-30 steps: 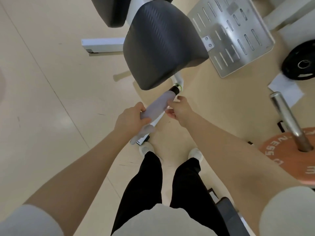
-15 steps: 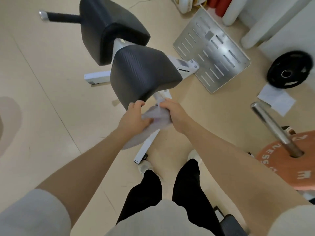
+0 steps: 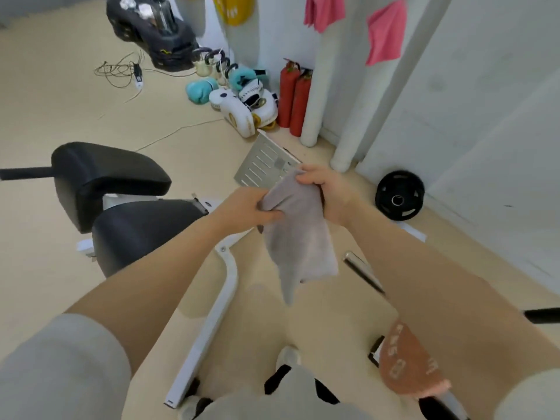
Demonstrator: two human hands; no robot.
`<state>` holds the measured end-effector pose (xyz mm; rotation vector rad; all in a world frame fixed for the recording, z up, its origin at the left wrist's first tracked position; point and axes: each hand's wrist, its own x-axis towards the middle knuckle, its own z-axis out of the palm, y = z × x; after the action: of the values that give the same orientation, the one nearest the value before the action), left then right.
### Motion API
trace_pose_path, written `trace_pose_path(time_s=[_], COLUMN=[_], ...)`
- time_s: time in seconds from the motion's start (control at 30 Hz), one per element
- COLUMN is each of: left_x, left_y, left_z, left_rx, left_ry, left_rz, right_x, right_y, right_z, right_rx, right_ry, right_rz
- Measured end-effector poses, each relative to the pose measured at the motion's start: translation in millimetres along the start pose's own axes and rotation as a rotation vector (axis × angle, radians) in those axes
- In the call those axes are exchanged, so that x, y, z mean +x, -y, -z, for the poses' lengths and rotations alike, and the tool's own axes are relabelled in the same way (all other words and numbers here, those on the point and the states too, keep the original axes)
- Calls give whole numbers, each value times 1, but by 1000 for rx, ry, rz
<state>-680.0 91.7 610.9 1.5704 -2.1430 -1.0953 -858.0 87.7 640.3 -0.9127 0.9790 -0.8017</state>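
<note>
Left hand (image 3: 248, 207) and right hand (image 3: 328, 192) each grip the top of the grey cloth (image 3: 300, 241), fingers curled round it. The cloth hangs in mid-air, with a black weight plate (image 3: 399, 195) at its three o'clock

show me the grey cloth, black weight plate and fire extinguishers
grey cloth (image 3: 298, 237): head view, hanging middle
black weight plate (image 3: 399, 187): head view, face above hub
fire extinguishers (image 3: 300, 101): head view, right one's body
</note>
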Motion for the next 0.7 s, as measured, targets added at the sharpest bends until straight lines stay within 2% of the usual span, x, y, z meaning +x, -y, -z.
trace_pose_path(time_s=[0.13, 0.23, 0.33, 0.43, 0.47, 0.53, 0.6, 0.67, 0.7], left_x=[33, 57, 78, 94, 99, 110, 120, 130, 135], left_y=[-31, -45, -43, -40, -41, -52, -73, -102, -117], left_z=[-24, -47, -67, -81, -85, -86, -80, -72, -68], left_rx=[-33, 29, 175, 266, 201, -80, -568, -921, -1019], left_ry=[-74, -5, 118, 108, 68, 19, -28, 62, 139], left_rz=[-70, -62, 40, 213, 293, 445, 526, 524, 477], right_x=[-18, -33, -49, -58, -58, -54, -50, -45, -40], right_y=[15, 21, 29, 32, 31, 26, 20, 17, 15], right_z=[56, 86, 111, 137, 144, 157, 165, 168, 169], right_rx=[180, 322, 459, 531, 540, 535, 391, 151, 5], right_ry=[-206, -302, -385, -425, -465, -550, -558, -505, -498], right_rz=[-3, 6, 70, 153, 163, 170, 140, 114, 111])
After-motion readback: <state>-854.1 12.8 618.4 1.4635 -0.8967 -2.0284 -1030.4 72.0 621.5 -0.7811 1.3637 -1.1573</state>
